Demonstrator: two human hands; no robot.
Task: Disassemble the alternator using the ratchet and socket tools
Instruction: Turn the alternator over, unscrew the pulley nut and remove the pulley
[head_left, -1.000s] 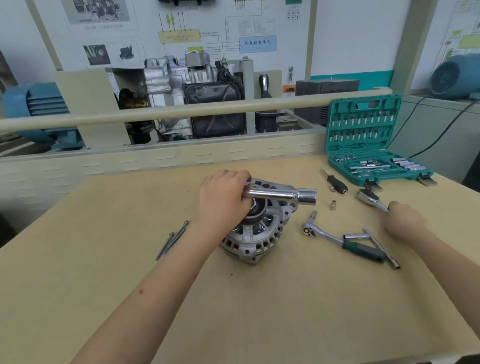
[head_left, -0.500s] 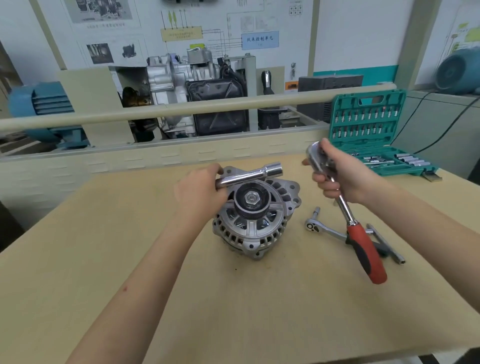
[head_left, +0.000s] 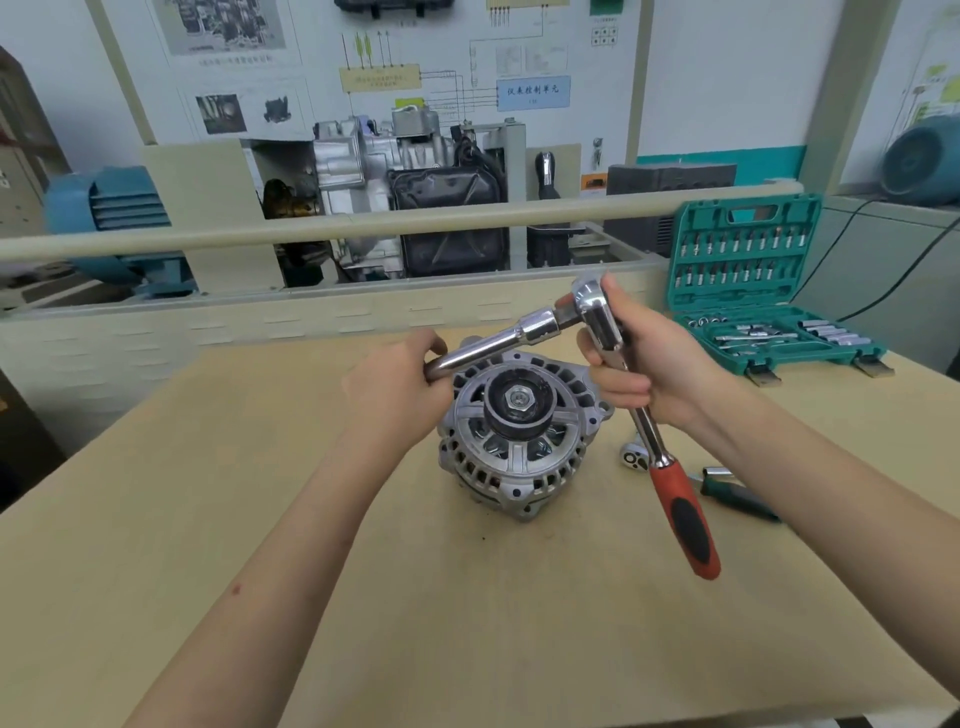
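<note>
Alternator (head_left: 519, 447) sits on the wooden table (head_left: 260, 597), tipped so its pulley face looks up toward me. Shaft axis runs up and toward the camera; hex nut (head_left: 521, 399) on the pulley is bare, nothing seated on it.

Just above the alternator, both hands work on the tooling, not the part. My left hand (head_left: 400, 384) is curled round the lower end of a long chrome socket (head_left: 498, 343); long axis runs from left of the pulley up and to the right. My right hand (head_left: 639, 358) is wrapped round the upper shaft of the red-handled ratchet (head_left: 644, 415), close under its head, thumb along the head. Ratchet head meets the socket's upper end; I can't tell whether the square drive is fully home. Handle hangs down to the right of the alternator, red grip clear of the table.

My read: gripping near the head gives control for mating the drive, not leverage. Socket held out level so the joint is in sight. Next would be dropping the open end over the nut.

Right of the alternator: a second, smaller ratchet (head_left: 635, 457) lying on the table, a green-handled tool (head_left: 737, 499) beyond it. Farther right and back, the green socket case (head_left: 753, 312), lid up.
</note>
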